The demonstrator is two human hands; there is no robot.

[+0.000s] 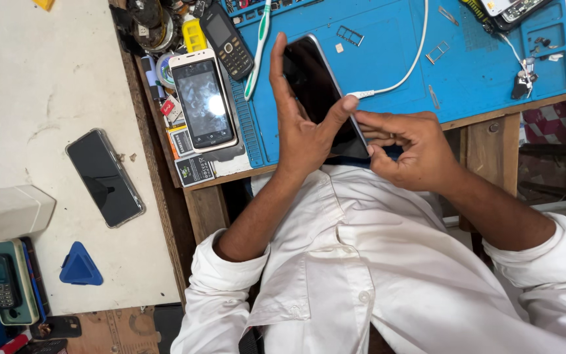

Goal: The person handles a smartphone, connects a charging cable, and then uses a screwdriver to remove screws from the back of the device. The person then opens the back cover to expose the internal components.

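A: Where's the black smartphone (316,92) sitting?
B: Tilted over the blue repair mat (388,59), near edge by the shirt. The left hand (299,128) clasps it, thumb across the glass, fingers along its left edge.
A: And the right hand (411,147)?
B: Curled, pinching the white cable (409,69) plug at the phone's right edge. Best to keep the plug square to the port, I'd say, and brace firmly with the left
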